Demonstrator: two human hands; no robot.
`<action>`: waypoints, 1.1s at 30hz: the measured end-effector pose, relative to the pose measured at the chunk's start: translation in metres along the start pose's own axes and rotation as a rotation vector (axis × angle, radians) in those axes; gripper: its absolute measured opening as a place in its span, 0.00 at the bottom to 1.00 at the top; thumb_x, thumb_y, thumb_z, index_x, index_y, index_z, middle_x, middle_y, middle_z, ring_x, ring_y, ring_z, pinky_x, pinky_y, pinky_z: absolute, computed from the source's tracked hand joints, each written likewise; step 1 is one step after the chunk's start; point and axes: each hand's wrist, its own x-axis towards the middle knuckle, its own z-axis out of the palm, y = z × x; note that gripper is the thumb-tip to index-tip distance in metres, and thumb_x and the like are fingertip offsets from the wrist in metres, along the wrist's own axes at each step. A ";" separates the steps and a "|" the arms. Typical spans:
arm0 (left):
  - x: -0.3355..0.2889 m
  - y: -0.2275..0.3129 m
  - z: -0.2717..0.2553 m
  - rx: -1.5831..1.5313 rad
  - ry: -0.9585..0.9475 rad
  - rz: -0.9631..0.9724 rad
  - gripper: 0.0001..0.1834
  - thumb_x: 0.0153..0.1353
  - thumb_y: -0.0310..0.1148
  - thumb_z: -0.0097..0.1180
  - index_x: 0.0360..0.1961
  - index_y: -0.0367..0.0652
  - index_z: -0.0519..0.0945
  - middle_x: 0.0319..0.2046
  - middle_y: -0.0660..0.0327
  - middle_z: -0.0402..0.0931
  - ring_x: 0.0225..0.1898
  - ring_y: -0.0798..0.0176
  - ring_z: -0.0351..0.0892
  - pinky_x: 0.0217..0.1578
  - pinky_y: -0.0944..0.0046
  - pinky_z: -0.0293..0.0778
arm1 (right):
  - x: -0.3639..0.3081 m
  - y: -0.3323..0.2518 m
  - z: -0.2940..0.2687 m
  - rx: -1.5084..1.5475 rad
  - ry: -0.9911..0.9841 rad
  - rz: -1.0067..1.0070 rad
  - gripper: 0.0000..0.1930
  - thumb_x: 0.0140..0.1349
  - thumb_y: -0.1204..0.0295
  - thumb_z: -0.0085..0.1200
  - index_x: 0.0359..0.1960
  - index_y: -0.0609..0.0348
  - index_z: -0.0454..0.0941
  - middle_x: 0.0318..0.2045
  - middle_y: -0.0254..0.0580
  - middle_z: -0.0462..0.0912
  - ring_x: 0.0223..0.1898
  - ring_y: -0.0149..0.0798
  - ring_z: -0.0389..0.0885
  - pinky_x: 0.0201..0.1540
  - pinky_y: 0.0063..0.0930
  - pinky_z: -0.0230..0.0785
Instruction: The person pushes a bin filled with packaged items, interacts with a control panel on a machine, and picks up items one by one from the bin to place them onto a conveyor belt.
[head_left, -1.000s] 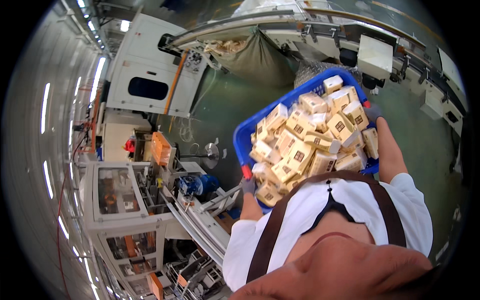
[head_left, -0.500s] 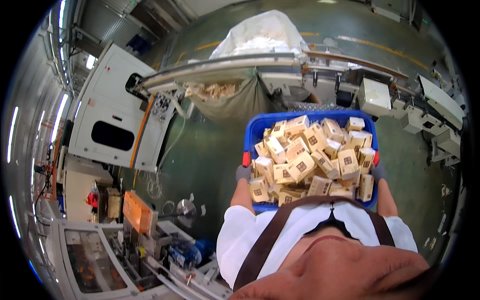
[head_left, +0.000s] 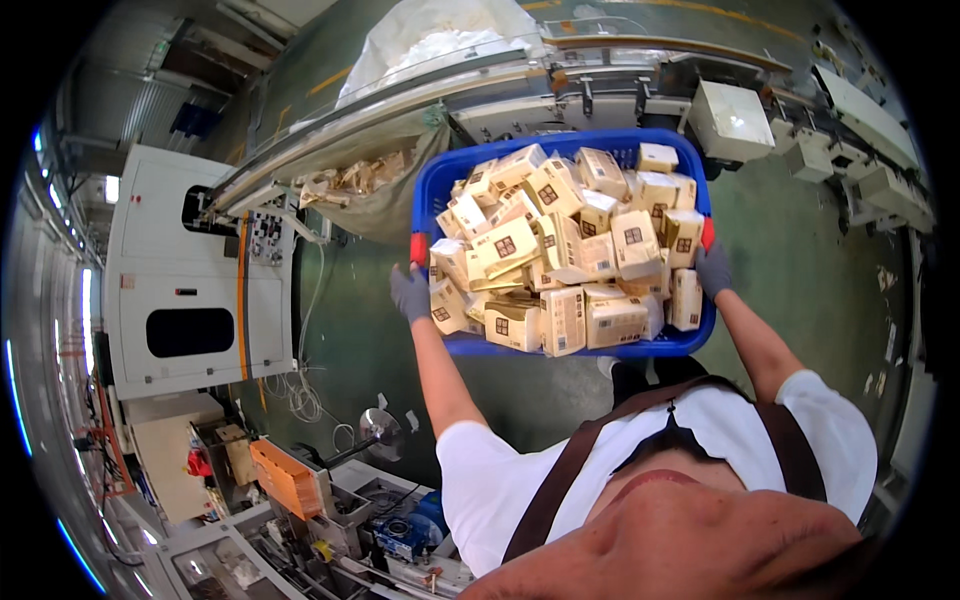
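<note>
A blue plastic crate is in front of me, heaped with cream-coloured, paper-wrapped packs that bear a dark square mark. It has a red handle on its left end and another red handle on its right end. My left hand, in a grey glove, is at the left end just below the handle, fingers apart. My right hand, gloved the same way, lies against the right end below its handle, its fingers stretched along the rim. Both arms are extended forward.
Beyond the crate runs a conveyor frame with a white box on it. A cloth sling of scraps hangs at its left. A white machine cabinet stands left; machinery with an orange part stands at lower left.
The crate now appears farther from my body and slightly larger. My arms have straightened, and my hands sit lower against its ends. The surroundings have shifted up and left in the view.
</note>
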 end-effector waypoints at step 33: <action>-0.744 1.147 0.370 -0.720 -1.368 1.177 0.12 0.64 0.32 0.46 0.45 0.39 0.75 0.39 0.59 0.78 0.43 0.67 0.75 0.45 0.67 0.69 | 0.386 0.759 -0.575 1.070 0.101 0.296 0.20 0.64 0.56 0.42 0.37 0.63 0.77 0.33 0.43 0.81 0.37 0.39 0.79 0.42 0.31 0.70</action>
